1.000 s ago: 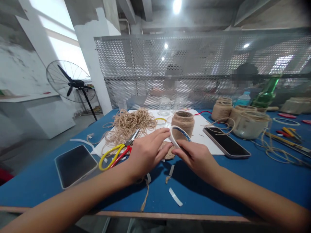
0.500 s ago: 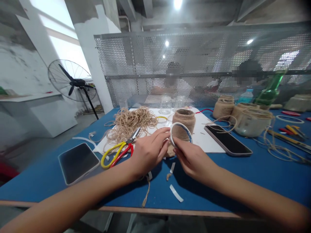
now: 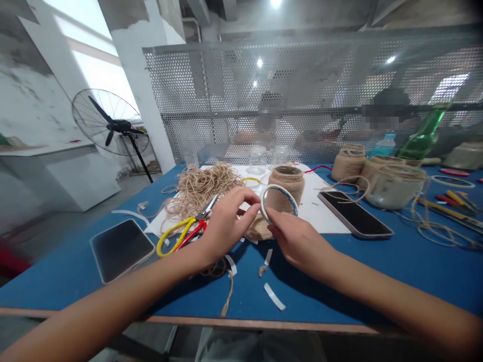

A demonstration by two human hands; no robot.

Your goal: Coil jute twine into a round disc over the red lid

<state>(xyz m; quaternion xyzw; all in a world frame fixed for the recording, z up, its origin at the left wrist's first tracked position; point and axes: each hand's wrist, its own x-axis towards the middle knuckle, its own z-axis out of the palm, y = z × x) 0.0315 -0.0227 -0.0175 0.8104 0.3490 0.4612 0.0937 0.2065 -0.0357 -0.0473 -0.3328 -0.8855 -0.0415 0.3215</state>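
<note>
The 2 bare forearms reach in from the near edge and converge mid-scene. The left hand [image 3: 226, 229] is palm down, thumb and forefinger pinched at its far right tip. The right hand [image 3: 300, 241] faces it, fingers curled, thumb and forefinger pinched, just beside the left.

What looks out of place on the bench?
Only clutter: white tape scraps litter the blue table near the tape roll held by left hand and right hand; a twine end reaches the front edge. Nothing looks broken.
</note>
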